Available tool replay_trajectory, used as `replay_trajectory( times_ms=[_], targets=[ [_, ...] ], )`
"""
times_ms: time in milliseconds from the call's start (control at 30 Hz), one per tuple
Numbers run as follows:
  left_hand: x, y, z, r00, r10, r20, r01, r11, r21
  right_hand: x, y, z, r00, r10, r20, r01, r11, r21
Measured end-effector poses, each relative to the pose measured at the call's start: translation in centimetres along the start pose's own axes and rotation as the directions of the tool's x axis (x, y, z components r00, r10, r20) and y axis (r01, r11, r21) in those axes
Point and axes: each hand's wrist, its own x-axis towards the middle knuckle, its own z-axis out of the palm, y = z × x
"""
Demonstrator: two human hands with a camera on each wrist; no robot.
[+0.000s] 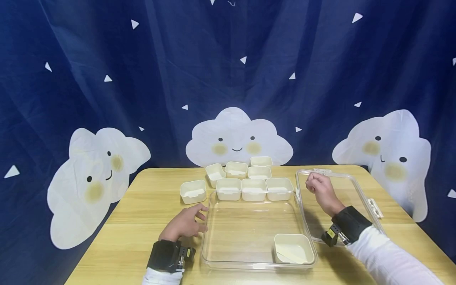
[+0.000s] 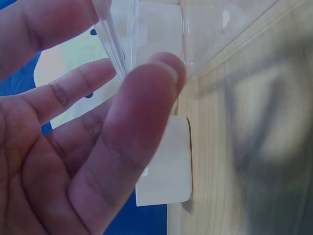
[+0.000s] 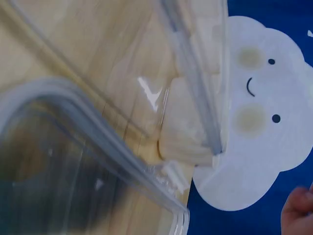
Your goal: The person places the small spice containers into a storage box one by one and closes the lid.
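A clear plastic box (image 1: pixel 249 264) stands on the table, with one cream container (image 1: pixel 293 248) inside its near right corner. My left hand (image 1: pixel 187 223) is at the box's left side, fingers spread and loosely bent. In the left wrist view, the thumb and fingers (image 2: pixel 73 90) are close to the clear wall (image 2: pixel 132 39); whether they touch it is unclear. My right hand (image 1: pixel 322 192) is above the clear lid (image 1: pixel 356 194) with its fingers curled in; I see nothing in it. Only a bit of that hand (image 3: pixel 298 210) shows in the right wrist view.
Several empty cream containers (image 1: pixel 253 189) stand behind the box, one (image 1: pixel 193 191) apart at the left. White latches (image 1: pixel 375 208) stick out from the lid's edge. A dark blue curtain (image 1: pixel 231 71) with clouds hangs behind the wooden table (image 1: pixel 142 213).
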Motion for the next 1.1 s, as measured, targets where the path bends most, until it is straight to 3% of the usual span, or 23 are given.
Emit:
replay_trajectory(
  times_ms=[100,300,600,833,933,1100],
  targets=[
    [0.0,0.0,0.0,1.0,-0.002,-0.001,0.002,1.0,-0.002,0.4,0.4,-0.3,0.996,0.08,-0.026,-0.083,0.984,-0.156],
    [0.1,-0.1,0.0,1.0,0.014,0.001,-0.014,1.0,-0.003,1.6,1.5,-1.1,0.964,0.262,-0.04,-0.262,0.916,-0.303],
    [-0.1,-0.1,0.0,1.0,0.009,0.003,-0.009,1.0,-0.023,2.2,3.5,-1.2,0.95,0.307,-0.055,-0.296,0.83,-0.472],
    [-0.2,0.0,0.1,0.999,-0.027,0.03,0.029,0.996,-0.081,2.7,4.4,-1.2,0.929,0.371,-0.001,-0.302,0.755,-0.582],
    [-0.3,0.1,0.1,0.999,-0.031,0.028,0.033,0.996,-0.084,2.8,4.7,-1.2,0.902,0.431,0.033,-0.329,0.733,-0.596],
    [-0.2,0.2,0.1,0.999,-0.034,0.014,0.035,0.996,-0.076,2.8,4.9,-0.8,0.84,0.538,0.073,-0.416,0.723,-0.552]
  ],
)
